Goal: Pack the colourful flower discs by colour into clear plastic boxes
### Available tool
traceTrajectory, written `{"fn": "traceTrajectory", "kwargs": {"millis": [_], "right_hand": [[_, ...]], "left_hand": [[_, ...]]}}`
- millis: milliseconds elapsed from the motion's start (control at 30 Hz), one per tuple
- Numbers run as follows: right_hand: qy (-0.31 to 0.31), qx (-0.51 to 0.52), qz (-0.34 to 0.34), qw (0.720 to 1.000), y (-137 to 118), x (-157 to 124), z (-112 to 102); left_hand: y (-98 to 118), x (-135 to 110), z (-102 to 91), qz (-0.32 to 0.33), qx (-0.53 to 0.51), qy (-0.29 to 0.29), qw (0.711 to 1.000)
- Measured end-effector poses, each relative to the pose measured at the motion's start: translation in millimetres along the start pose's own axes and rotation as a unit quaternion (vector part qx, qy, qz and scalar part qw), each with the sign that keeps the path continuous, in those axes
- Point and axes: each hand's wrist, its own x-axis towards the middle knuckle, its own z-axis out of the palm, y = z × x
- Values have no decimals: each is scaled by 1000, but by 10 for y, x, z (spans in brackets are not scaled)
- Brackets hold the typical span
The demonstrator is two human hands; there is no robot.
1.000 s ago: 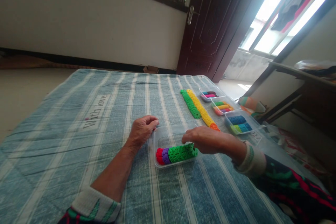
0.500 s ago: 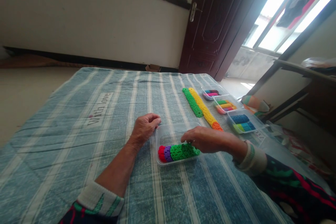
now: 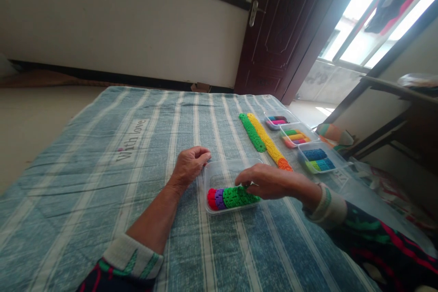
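Observation:
A clear plastic box sits in front of me on the striped cloth. Along its near side lies a braided strip, red, purple and green from left to right. My right hand reaches over the box's right side, its bent fingers on the green end of the strip; the fingertips are partly hidden. By the box's far left corner is my left hand, closed with thumb and forefinger together. Whether it grips the rim or something small, I cannot make out.
Beyond the box lie a flat green braided strip and a longer yellow one with an orange end. Three clear boxes stand at the right, with blue, yellow-orange and pink pieces. A dark door stands behind.
The right hand's fingers have shifted slightly on the green end of the strip. The left hand stays by the box corner. The view has moved a little.

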Motion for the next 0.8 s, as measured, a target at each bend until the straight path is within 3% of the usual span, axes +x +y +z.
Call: {"fn": "traceTrajectory", "kwargs": {"millis": [467,800], "right_hand": [[17,-69,32,997,-115,101,111],[38,-45,12,998,-52,82,154]], "left_hand": [[-24,12,-5,10,1,-3,1000],[-36,18,-6,8,3,-4,1000]]}}
